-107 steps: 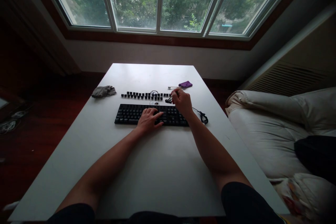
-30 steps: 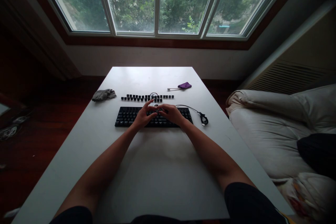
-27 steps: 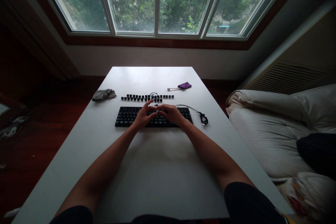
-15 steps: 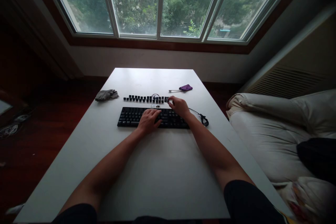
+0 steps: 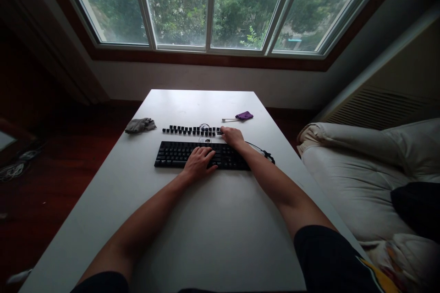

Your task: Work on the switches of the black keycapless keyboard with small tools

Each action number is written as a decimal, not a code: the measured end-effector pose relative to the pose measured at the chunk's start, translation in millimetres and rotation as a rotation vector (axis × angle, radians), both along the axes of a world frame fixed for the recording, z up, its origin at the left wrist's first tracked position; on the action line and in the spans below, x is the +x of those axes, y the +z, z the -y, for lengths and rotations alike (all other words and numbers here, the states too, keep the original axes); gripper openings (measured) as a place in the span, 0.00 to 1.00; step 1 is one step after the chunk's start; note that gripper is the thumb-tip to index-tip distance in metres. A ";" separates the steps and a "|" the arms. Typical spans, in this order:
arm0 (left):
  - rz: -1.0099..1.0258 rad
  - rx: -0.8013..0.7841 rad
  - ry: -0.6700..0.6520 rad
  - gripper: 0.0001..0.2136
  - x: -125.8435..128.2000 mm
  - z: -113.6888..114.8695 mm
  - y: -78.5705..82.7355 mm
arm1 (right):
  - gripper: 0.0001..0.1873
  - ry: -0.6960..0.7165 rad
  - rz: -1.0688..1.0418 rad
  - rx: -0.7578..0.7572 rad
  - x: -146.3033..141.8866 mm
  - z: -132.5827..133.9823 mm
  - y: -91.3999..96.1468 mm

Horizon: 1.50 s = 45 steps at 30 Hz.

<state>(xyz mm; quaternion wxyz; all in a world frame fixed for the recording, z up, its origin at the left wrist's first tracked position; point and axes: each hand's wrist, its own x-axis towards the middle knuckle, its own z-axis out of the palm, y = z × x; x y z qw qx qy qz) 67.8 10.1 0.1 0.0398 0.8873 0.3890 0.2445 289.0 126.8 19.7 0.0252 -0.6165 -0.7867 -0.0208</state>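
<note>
A black keyboard point(image 5: 172, 154) lies across the white table. My left hand point(image 5: 199, 161) rests on its middle, palm down with the fingers stretched out, holding nothing. Behind the keyboard run two rows of loose black keycaps point(image 5: 185, 130). At their right end my right hand point(image 5: 232, 135) is low over the table, thumb and fingertips pinched at a keycap point(image 5: 219, 133); the fingers partly hide it. Near the rows' middle is a small clear round object point(image 5: 205, 140), its kind too small to tell.
A crumpled grey cloth point(image 5: 140, 125) lies on the table's left side. A purple cloth or pouch point(image 5: 244, 115) with a thin white stick point(image 5: 229, 120) is at the back right. The keyboard's cable point(image 5: 263, 151) trails right. A pale sofa point(image 5: 340, 174) stands beside the table point(image 5: 213, 229).
My right hand has lowered and turned slightly at the right end of the keycap rows. My left hand has shifted a little right on the keyboard, its fingers more spread.
</note>
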 end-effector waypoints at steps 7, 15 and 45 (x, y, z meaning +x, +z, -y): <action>0.036 -0.041 -0.007 0.27 -0.1 -0.1 -2.0 | 0.12 0.001 -0.007 0.018 -4.9 -1.3 -0.8; 0.030 -0.049 -0.004 0.26 0.6 0.5 -1.2 | 0.15 -0.012 -0.085 0.029 -0.9 0.8 -1.0; 0.034 -0.063 0.062 0.21 -5.5 -7.8 2.4 | 0.20 0.030 -1.324 0.057 11.6 55.0 -12.2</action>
